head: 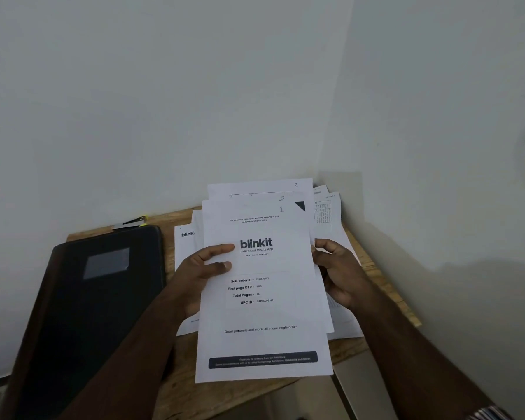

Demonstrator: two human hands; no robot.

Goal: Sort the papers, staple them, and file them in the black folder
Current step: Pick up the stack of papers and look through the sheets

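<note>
I hold a small stack of white papers (262,313) above the wooden table, its top sheet printed "blinkit" and hand-marked 1. My left hand (199,274) grips the stack's left edge, thumb on top. At the right edge my right hand (337,271) grips it too, fingers curled around the sheets. Behind the top sheet, pages marked 2 and 3 (261,189) stick up. More loose papers (328,216) lie spread on the table beneath. The closed black folder (94,295) lies to the left. A stapler (132,222) with a yellow tip rests beyond the folder, by the wall.
The small wooden table (385,283) sits in a corner, with pale walls close behind and to the right. The folder overhangs the table's left side. Below the table's front edge a light floor shows.
</note>
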